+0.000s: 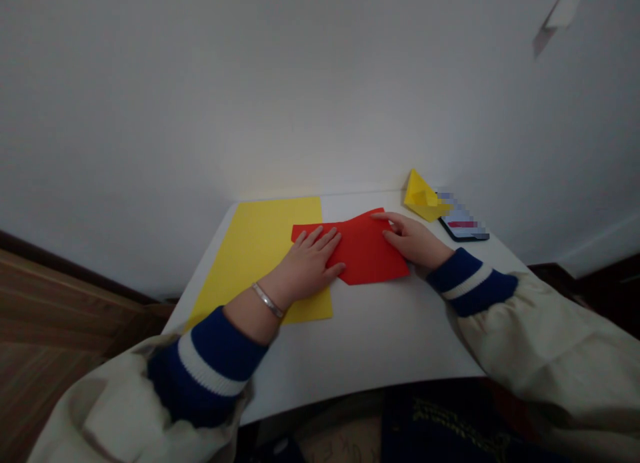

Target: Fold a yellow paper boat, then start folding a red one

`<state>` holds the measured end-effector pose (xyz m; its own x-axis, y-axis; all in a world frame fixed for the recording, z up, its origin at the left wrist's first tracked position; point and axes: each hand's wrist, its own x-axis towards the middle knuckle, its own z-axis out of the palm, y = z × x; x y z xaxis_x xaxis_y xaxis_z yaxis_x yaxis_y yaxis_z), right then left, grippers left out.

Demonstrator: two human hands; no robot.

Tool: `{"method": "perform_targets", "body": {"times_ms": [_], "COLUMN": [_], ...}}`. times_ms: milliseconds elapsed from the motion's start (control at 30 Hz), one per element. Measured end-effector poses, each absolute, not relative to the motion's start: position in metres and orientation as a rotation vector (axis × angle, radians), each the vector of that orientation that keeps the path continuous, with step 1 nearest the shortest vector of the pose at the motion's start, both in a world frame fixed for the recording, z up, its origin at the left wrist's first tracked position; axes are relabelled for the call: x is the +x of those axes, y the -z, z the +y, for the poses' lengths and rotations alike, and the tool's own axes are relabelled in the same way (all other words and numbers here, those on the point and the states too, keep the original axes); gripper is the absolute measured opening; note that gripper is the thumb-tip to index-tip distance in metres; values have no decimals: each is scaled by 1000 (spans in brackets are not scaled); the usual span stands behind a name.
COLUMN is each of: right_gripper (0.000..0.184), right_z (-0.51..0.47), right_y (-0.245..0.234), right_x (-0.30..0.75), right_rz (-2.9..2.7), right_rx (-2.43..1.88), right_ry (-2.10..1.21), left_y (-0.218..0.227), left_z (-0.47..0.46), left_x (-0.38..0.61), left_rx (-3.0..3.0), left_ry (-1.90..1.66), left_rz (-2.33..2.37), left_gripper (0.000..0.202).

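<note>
A folded sheet of red paper (367,249) lies on the white table, its left part overlapping a large yellow sheet (245,249). My left hand (313,266) rests flat on the red paper's left part with the fingers stretched out, and its palm covers some of that paper. At the upper right edge of the red paper is my right hand (407,239). Its index finger reaches along the top edge and the thumb sits lower on the paper, with a gap between them; whether it pinches a layer cannot be made out.
A folded yellow paper shape (421,197) stands at the back right, touching a phone (463,223) whose screen is partly blurred. Behind the white table (370,349) rises a white wall (320,89). Wooden furniture (60,309) is at the left.
</note>
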<state>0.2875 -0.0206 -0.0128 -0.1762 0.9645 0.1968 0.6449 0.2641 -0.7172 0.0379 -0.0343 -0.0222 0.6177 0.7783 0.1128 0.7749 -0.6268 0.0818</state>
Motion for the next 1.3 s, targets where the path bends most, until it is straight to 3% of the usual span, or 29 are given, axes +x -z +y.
{"method": "perform_targets", "body": {"times_ms": [67,200,300,400,567,633,800,933,1300], "right_gripper": [43,50,53,53,38,37,22,14,10], "right_z": [-21,-21,-20,-19,-21,-22,-19,-21,-30], "right_y": [13,15,15,15,10,8,4,-2,-3], "right_x": [287,287,288,290,294,295,294,292,285], "right_rz": [-1884,-1737,-1776,-2018,-2392,-2439,-2614,-2642,-2478], "right_rx": [-1357,-1231,-1148,-1087,-1169,-1133,-820,-675,-1120], "right_ry": [-752,-1121,-1216,-1006,-157,-11,-90,-338,-537], "left_y": [23,24,24,22,21,21,23,25,17], "left_z": [-33,-31,-32,-33,-33,-33,-31,-29,-34], "left_x": [37,35,35,36,38,38,37,36,42], "left_rx": [2789,2765,2765,2757,2762,2767,2785,2837,2793], "left_ry": [-203,-128,-86,-37,-10,-29,-54,-123,-48], "left_rz": [1366,1426,1526,1597,1591,1586,1524,1437,1307], "left_gripper": [63,60,55,53,55,56,57,56,81]}}
